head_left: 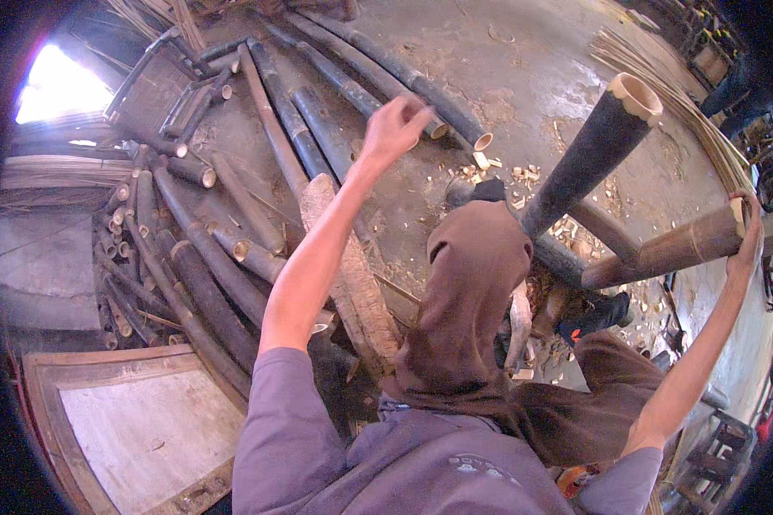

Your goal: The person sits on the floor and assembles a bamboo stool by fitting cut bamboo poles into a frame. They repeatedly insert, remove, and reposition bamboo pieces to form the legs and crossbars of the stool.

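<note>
A frame of thick dark bamboo stands before me, with a tall post (588, 154) whose pale cut end has a notched rim. A second bamboo post (674, 249) slants out to the right, and a crosspiece (605, 230) joins the two. My right hand (749, 230) is closed around the cut end of the second post. Raised to the left of the frame, above the poles on the floor, my left hand (395, 130) has bent fingers blurred by motion; whether they hold anything is unclear. My brown-trousered knee (477, 249) hides part of the frame's base.
Long dark bamboo poles (343, 81) lie across the floor ahead, with more stacked at left. A rough wooden plank (343, 266) leans beside my leg. Pale chips (524, 176) litter the floor. At lower left is a wood-framed panel (150, 433); thin strips (661, 94) lie at right.
</note>
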{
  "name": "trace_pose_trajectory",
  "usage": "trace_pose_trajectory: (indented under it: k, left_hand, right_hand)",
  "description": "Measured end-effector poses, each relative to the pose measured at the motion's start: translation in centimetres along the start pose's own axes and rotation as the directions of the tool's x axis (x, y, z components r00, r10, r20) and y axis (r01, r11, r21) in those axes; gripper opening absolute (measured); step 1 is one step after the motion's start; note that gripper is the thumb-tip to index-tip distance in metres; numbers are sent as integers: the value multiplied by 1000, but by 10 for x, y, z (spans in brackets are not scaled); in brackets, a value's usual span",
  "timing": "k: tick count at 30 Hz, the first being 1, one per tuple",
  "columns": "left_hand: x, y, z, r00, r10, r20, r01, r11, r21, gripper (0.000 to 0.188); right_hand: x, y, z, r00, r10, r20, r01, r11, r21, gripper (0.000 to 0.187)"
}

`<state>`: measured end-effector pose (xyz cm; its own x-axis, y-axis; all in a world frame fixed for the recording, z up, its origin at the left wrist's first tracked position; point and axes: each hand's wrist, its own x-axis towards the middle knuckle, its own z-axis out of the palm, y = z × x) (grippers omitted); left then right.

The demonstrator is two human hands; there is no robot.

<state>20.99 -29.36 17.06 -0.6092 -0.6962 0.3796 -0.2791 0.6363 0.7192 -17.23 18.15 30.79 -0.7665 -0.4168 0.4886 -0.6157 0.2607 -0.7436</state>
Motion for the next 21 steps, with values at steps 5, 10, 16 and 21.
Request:
trace_pose_trajectory:
  k: [5, 10, 16, 21]
  left_hand:
    - [-81, -201, 46, 951, -304, 56, 216, 782, 584, 29]
    - [-77, -278, 46, 968, -41, 248, -174, 604, 778, 29]
    - [-62, -320, 52, 848, -383, 365, -200, 406, 892, 50]
    - [-72, -333, 40, 872, -272, 407, -309, 340, 889, 30]
  right_hand:
    - [1, -5, 3, 964, 265, 0, -255, 929, 268, 35]
    - [-18, -2, 8, 991, -133, 9, 133, 982, -134, 36]
    - [-19, -9, 2, 997, 73, -35, -75, 995, -62, 37]
    - [-21, -23, 31, 978, -18, -207, -20, 983, -182, 37]
